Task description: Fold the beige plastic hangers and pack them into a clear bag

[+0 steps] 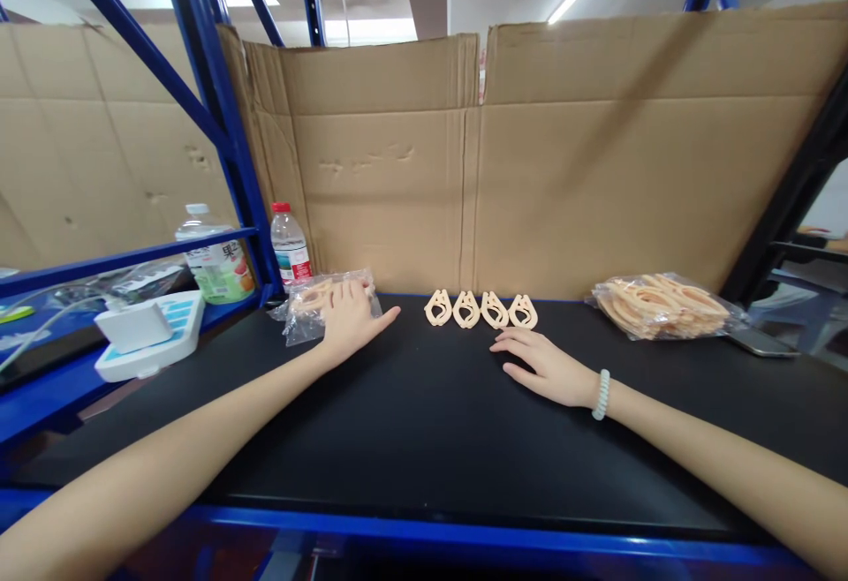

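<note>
Two bare forearms stretch over the black counter (424, 440). Right hand (547, 367) (a pale bead bracelet at its wrist) lies flat and released, just short of four cream loop-shaped pieces (480, 309) lined up in a row. Left hand (350, 318) rests open-palmed on a small clear bag (306, 305) of similar pieces, partly hiding it. Farther right, a fuller bag (662, 305) holds many more; their count is unclear.

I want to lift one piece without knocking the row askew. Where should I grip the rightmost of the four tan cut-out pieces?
Take the rightmost tan piece by its right edge and near rim, coming from the right with the right hand, which lies just in front of it. That side is bare black table; its left side sits close against the neighbouring piece. It lies flat, so probably pinch the rim.
</note>
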Action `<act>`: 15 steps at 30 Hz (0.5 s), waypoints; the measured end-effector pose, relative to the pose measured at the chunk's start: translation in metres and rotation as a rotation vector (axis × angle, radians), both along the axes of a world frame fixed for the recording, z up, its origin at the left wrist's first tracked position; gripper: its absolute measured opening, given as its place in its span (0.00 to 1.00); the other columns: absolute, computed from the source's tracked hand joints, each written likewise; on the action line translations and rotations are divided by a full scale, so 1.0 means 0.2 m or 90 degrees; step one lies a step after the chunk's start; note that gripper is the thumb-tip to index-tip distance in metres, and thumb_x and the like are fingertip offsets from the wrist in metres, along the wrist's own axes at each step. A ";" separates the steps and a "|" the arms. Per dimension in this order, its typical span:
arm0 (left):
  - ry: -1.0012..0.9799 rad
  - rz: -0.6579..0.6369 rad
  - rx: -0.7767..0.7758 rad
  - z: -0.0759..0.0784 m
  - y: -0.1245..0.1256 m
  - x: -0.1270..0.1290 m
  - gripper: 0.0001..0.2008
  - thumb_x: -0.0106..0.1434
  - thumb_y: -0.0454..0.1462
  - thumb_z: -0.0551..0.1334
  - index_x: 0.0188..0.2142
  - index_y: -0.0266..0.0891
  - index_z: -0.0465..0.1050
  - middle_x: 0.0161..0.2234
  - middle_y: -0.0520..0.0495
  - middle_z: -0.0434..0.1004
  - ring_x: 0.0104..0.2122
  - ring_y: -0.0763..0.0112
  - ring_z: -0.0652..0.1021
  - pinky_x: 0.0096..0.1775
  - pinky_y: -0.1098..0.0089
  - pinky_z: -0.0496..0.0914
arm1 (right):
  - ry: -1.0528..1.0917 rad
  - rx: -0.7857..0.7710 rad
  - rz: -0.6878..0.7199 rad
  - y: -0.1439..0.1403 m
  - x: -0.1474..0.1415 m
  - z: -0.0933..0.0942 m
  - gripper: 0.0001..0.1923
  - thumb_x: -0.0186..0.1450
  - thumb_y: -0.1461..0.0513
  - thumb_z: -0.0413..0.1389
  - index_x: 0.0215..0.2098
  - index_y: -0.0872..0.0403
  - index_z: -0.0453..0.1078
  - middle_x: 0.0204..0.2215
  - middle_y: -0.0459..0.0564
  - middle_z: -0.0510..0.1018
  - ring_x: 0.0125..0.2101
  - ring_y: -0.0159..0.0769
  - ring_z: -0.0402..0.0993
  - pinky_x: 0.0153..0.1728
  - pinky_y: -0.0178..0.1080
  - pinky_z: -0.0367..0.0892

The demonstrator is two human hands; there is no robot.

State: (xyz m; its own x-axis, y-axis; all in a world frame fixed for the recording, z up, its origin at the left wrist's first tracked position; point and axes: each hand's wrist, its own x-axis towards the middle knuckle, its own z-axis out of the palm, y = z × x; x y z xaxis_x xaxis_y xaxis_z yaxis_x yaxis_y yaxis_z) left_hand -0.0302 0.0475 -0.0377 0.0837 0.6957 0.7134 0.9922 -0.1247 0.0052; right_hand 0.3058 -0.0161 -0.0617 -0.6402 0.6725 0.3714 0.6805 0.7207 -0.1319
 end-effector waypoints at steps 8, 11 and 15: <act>0.011 0.013 -0.056 -0.04 0.05 -0.02 0.16 0.57 0.50 0.57 0.33 0.39 0.63 0.43 0.37 0.68 0.50 0.47 0.66 0.57 0.44 0.47 | 0.002 -0.013 0.000 0.00 0.00 0.00 0.17 0.68 0.58 0.46 0.52 0.52 0.65 0.51 0.55 0.69 0.56 0.43 0.61 0.56 0.50 0.59; -0.007 -0.020 -0.081 -0.04 0.06 -0.01 0.11 0.57 0.45 0.57 0.31 0.40 0.62 0.42 0.39 0.69 0.50 0.52 0.67 0.56 0.46 0.50 | 0.005 -0.016 0.004 0.00 0.00 0.00 0.16 0.68 0.58 0.46 0.52 0.52 0.65 0.51 0.55 0.69 0.55 0.43 0.61 0.55 0.50 0.59; -0.027 -0.045 -0.099 -0.04 0.06 -0.02 0.07 0.57 0.41 0.57 0.29 0.40 0.63 0.42 0.41 0.70 0.49 0.55 0.68 0.53 0.49 0.55 | 0.004 -0.022 0.003 0.01 0.00 0.00 0.17 0.68 0.58 0.46 0.52 0.52 0.65 0.52 0.56 0.68 0.55 0.43 0.61 0.55 0.50 0.59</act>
